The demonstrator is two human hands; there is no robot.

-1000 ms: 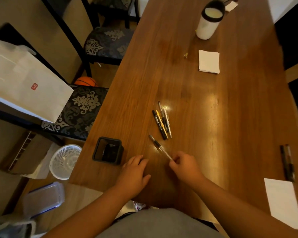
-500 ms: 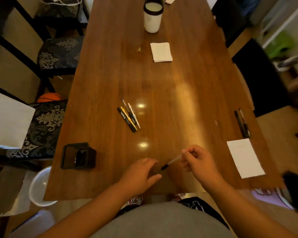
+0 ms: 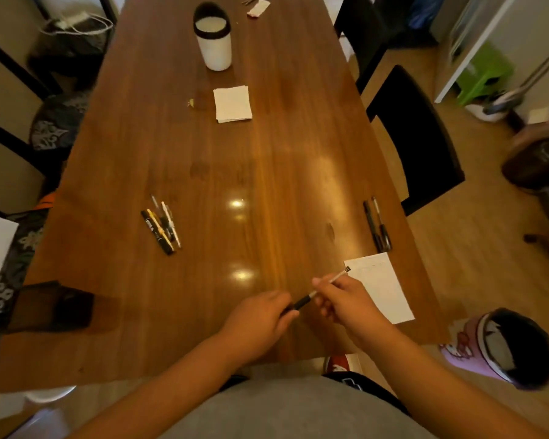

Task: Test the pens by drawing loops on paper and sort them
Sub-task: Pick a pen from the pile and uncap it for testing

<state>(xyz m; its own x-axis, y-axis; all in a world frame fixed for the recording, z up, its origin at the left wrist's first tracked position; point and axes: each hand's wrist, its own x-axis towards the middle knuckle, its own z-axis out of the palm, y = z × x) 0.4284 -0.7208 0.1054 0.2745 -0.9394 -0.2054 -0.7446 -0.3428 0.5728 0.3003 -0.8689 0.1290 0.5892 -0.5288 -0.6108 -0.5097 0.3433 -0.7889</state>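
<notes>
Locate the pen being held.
Head view, lower centre: the pen is held over the near edge of the table, left hand on its black end, right hand pinching the barrel, beside the white sheet.

The person wears a grey top (image 3: 292, 410) that fills the bottom of the view. Beyond its hem shows a black garment (image 3: 373, 389) with a small white mark. Both forearms are bare down to the left hand (image 3: 257, 321) and the right hand (image 3: 346, 302).
</notes>
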